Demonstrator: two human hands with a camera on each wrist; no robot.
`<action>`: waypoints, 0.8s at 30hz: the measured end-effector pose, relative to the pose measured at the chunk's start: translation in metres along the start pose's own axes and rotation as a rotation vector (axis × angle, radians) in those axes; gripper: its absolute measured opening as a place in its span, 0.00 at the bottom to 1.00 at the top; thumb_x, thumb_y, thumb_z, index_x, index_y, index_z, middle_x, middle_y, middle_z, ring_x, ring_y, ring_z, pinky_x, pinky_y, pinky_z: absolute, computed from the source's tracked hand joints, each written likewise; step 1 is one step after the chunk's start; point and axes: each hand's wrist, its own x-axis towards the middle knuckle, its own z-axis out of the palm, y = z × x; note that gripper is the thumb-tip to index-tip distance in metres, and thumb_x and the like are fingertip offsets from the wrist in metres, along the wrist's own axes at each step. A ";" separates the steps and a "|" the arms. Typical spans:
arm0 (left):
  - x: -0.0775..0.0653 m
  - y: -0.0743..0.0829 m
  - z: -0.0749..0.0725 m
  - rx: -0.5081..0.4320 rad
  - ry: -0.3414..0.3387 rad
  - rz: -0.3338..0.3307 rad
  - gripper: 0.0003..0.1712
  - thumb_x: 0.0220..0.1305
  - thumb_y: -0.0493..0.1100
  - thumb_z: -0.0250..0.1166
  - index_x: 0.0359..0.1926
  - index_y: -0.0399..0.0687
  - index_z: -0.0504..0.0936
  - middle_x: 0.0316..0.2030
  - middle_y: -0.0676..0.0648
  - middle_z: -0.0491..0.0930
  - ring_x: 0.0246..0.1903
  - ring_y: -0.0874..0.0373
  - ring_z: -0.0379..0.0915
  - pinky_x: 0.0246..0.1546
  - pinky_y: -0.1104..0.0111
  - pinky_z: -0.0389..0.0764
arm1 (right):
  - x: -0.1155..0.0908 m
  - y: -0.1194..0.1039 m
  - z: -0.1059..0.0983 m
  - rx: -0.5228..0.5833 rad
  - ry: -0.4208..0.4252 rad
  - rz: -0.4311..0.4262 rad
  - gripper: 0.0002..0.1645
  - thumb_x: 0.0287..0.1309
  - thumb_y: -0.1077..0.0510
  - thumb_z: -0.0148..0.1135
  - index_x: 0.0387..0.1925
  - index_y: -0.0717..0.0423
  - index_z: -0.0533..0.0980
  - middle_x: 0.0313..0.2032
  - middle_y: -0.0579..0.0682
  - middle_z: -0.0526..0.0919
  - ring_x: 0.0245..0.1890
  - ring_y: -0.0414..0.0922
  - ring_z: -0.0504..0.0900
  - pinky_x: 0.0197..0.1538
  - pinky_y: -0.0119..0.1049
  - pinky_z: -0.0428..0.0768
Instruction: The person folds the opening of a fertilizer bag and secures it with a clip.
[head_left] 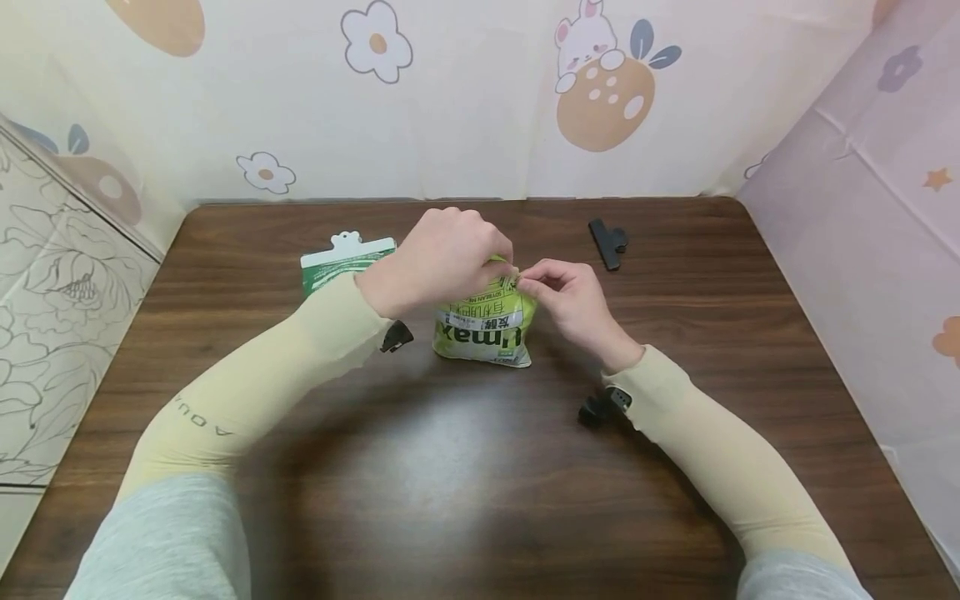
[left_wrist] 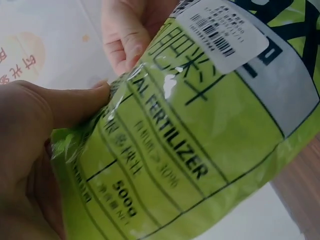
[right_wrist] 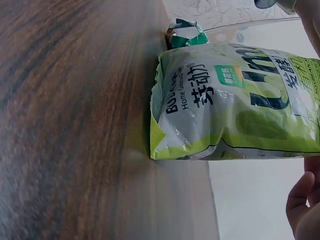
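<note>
A green-and-white fertilizer bag (head_left: 483,333) stands on the table with its printing upside down in the head view. My left hand (head_left: 450,254) pinches the bag's gathered top from the left, thumb pressed on the film in the left wrist view. At the top right corner, the thumb and fingers of my right hand (head_left: 570,300) pinch the edge of the bag. The label reading 500g shows close up on the bag (left_wrist: 165,135). Its bottom edge touches the tabletop in the right wrist view. Part of the top edge is hidden behind my left fingers.
Behind my left forearm is a green packet (head_left: 326,275) with a white clip (head_left: 347,243) along its top. A black bag clip (head_left: 607,243) lies at the back right of the brown wooden table (head_left: 450,483). A patterned curtain (head_left: 465,108) hangs behind the table.
</note>
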 end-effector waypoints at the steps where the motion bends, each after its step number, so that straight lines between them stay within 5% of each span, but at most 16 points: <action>1: 0.000 -0.001 -0.002 -0.008 -0.009 -0.010 0.08 0.68 0.50 0.65 0.39 0.57 0.90 0.26 0.57 0.83 0.24 0.59 0.74 0.22 0.63 0.74 | 0.000 0.000 0.000 -0.004 0.001 -0.007 0.05 0.62 0.64 0.67 0.36 0.64 0.85 0.34 0.52 0.87 0.33 0.42 0.81 0.37 0.32 0.77; 7: -0.004 -0.003 -0.011 -0.053 -0.058 -0.069 0.11 0.70 0.50 0.63 0.42 0.55 0.90 0.31 0.57 0.84 0.23 0.59 0.74 0.23 0.64 0.74 | 0.001 0.002 -0.001 -0.044 0.000 -0.022 0.04 0.62 0.64 0.67 0.37 0.62 0.85 0.35 0.53 0.87 0.33 0.42 0.81 0.37 0.32 0.77; 14: -0.007 -0.008 -0.016 -0.041 0.015 -0.036 0.09 0.67 0.50 0.67 0.36 0.54 0.90 0.28 0.57 0.84 0.23 0.60 0.74 0.22 0.64 0.74 | 0.001 0.006 -0.005 -0.009 -0.007 -0.047 0.06 0.59 0.68 0.68 0.39 0.64 0.85 0.36 0.53 0.87 0.36 0.41 0.83 0.40 0.31 0.79; 24: -0.008 -0.011 -0.015 -0.051 0.021 -0.021 0.09 0.68 0.50 0.67 0.36 0.54 0.89 0.27 0.57 0.83 0.22 0.60 0.73 0.21 0.64 0.73 | 0.000 0.010 -0.011 0.115 -0.081 -0.003 0.13 0.59 0.75 0.64 0.46 0.70 0.82 0.42 0.48 0.87 0.43 0.40 0.84 0.46 0.33 0.81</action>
